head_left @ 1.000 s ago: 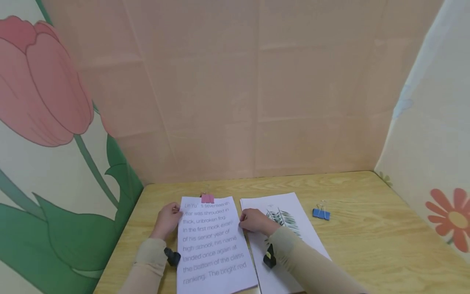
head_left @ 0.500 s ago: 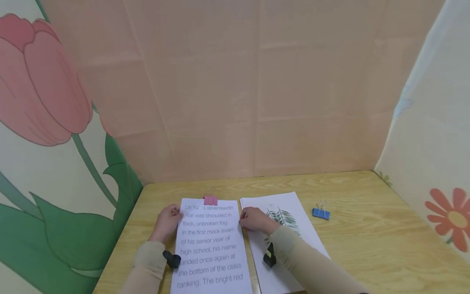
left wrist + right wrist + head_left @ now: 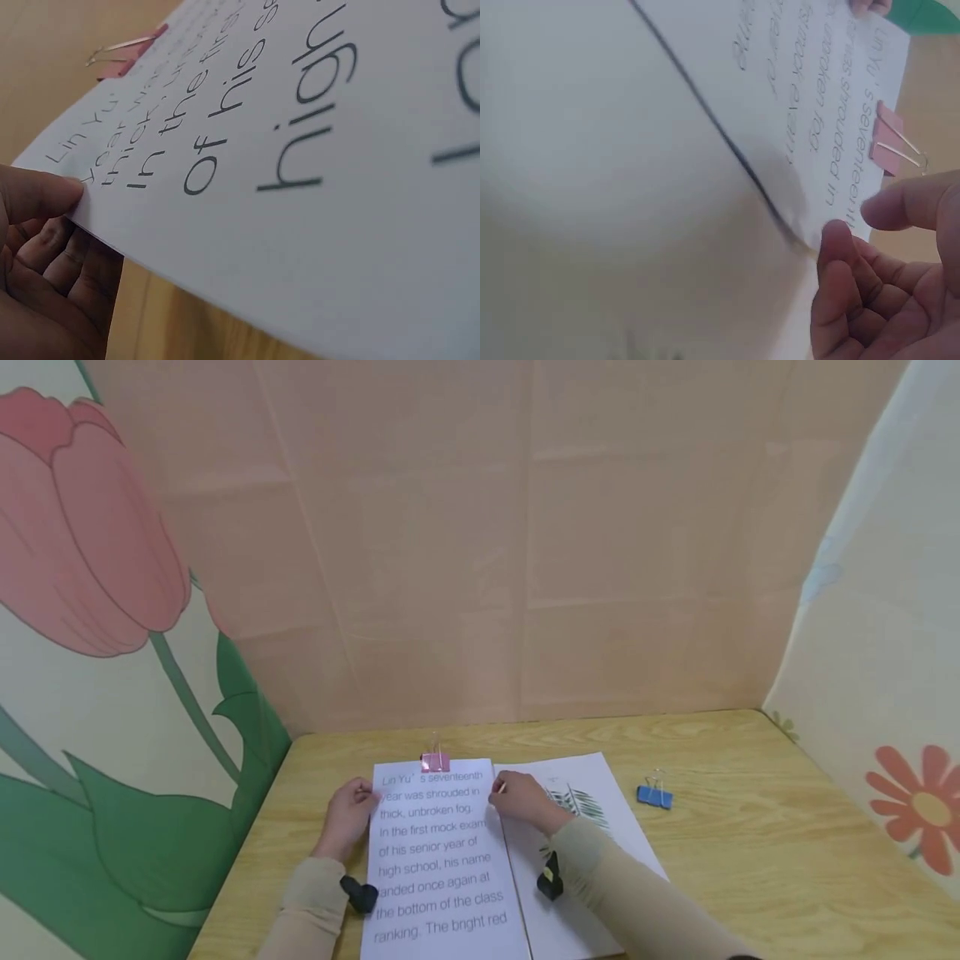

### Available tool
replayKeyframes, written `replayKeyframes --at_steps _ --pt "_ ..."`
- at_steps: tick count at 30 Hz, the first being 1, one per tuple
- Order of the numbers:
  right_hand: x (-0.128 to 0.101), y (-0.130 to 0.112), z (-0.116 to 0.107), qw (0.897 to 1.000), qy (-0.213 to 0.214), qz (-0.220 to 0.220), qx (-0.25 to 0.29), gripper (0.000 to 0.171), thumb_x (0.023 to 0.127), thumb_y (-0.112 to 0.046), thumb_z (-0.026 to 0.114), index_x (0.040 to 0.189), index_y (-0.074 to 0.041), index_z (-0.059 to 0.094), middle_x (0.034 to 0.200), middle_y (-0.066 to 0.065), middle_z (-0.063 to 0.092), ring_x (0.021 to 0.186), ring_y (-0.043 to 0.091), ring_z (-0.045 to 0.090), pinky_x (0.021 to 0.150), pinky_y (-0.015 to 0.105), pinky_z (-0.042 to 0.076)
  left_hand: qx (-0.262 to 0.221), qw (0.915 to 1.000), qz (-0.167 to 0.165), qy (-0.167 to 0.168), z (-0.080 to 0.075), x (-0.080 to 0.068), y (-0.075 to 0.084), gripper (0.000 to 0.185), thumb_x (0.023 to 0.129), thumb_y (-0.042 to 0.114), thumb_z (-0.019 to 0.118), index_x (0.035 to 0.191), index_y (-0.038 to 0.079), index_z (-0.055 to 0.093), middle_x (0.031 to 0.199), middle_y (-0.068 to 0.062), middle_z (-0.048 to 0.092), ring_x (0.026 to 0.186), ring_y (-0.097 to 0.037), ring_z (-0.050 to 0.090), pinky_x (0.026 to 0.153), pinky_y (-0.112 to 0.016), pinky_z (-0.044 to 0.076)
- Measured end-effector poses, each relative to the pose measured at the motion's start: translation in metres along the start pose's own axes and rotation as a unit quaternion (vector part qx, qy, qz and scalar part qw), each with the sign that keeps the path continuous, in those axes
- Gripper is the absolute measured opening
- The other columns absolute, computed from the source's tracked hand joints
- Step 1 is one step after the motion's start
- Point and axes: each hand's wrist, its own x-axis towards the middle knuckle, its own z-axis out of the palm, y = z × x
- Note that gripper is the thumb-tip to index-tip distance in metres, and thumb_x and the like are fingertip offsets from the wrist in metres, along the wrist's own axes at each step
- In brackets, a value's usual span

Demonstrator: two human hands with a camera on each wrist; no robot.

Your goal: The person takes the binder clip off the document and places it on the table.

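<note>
A stack of white paper [image 3: 435,877] with large printed English text sits centrally in the head view. A pink binder clip [image 3: 435,763] grips its top edge, wire handles standing beyond the paper. My left hand [image 3: 349,814] pinches the left edge near the top; the left wrist view shows the thumb [image 3: 64,193] on the printed face and the other fingers curled beneath. My right hand [image 3: 525,797] is at the upper right edge. In the right wrist view its thumb [image 3: 900,204] stands apart from the bent fingers [image 3: 838,259], which are right at the paper's edge.
A second stack of white paper [image 3: 622,852] with a green leaf print lies right alongside, partly under my right forearm. Farther right on the wooden table [image 3: 765,827] is a blue binder clip [image 3: 655,796]. A pink-beige sheet [image 3: 480,568] hangs behind the table.
The text stack and its pink clip have shifted a little, ending farther right, up against the leaf-print stack. My left hand has followed to the right; my right hand has risen slightly.
</note>
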Motion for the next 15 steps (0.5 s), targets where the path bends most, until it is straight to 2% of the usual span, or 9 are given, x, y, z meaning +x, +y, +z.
replayKeyframes --at_steps 5,12,15 --pt "0.005 -0.011 -0.006 0.998 0.048 -0.039 -0.006 0.020 0.097 -0.018 0.067 0.111 -0.003 0.067 0.099 0.008 0.070 0.087 0.022 0.066 0.077 0.038 0.055 -0.003 1.0000 0.008 -0.001 0.000 0.001 0.000 0.006 0.104 0.006 0.056 0.106 0.003 0.061 0.100 -0.013 0.068 0.088 -0.025 0.063 0.076 -0.033 0.049" --pt "0.008 -0.032 -0.015 0.987 0.078 -0.121 0.076 0.034 0.101 -0.014 0.062 0.130 0.004 0.062 0.124 0.019 0.067 0.115 0.035 0.063 0.097 0.049 0.053 -0.013 0.9997 0.018 -0.006 0.000 -0.002 0.003 0.007 0.105 0.007 0.055 0.106 0.003 0.061 0.100 -0.012 0.069 0.087 -0.024 0.064 0.076 -0.034 0.051" --pt "0.009 -0.040 -0.019 0.982 0.093 -0.142 0.079 0.041 0.101 -0.015 0.061 0.137 0.005 0.057 0.136 0.022 0.061 0.126 0.040 0.057 0.103 0.053 0.048 -0.016 0.9997 0.020 -0.007 0.001 -0.002 0.006 0.007 0.105 0.008 0.056 0.106 0.005 0.062 0.102 -0.011 0.070 0.088 -0.023 0.064 0.078 -0.034 0.051"
